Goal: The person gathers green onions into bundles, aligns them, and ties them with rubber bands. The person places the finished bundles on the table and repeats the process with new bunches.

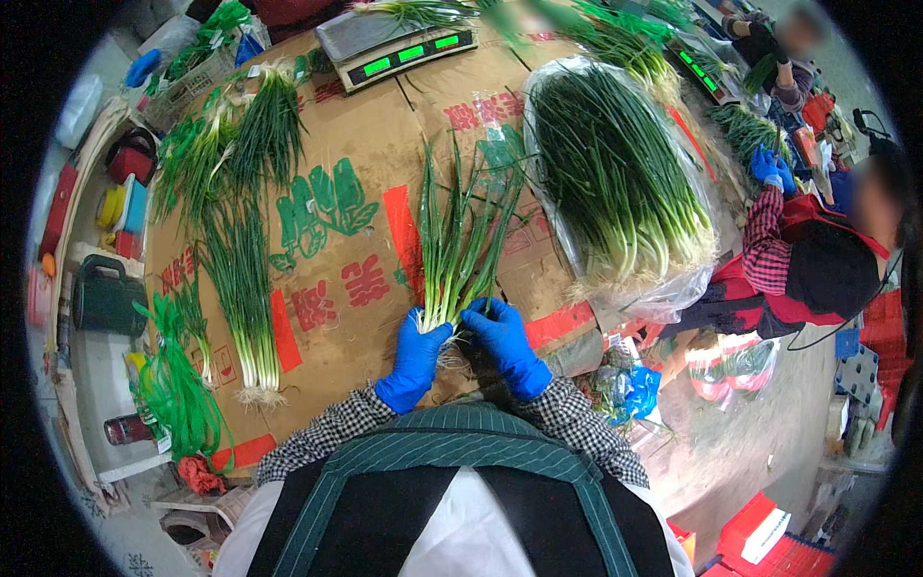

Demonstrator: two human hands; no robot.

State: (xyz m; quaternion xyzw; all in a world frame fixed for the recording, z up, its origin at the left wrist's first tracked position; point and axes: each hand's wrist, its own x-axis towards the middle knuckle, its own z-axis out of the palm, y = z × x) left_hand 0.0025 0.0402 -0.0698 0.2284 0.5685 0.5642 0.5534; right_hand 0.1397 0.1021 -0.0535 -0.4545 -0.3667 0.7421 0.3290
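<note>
My left hand (416,359), in a blue glove, grips a small bunch of green onions (451,270) near the white root end. Their leaves fan out over the cardboard away from me. At the right side of that bunch, my right hand (508,345), also gloved in blue, pinches an outer stalk close to its base. A sorted bundle of green onions (241,296) lies to the left with its roots towards me. To the right, a large heap of green onions (620,173) rests on clear plastic (667,299).
A digital scale (404,54) stands at the far edge of the cardboard-covered table (346,216). Looser green onions (267,119) lie far left. Green plastic ties or bags (177,397) hang at the near left. At right, a co-worker (807,267) in blue gloves handles greens.
</note>
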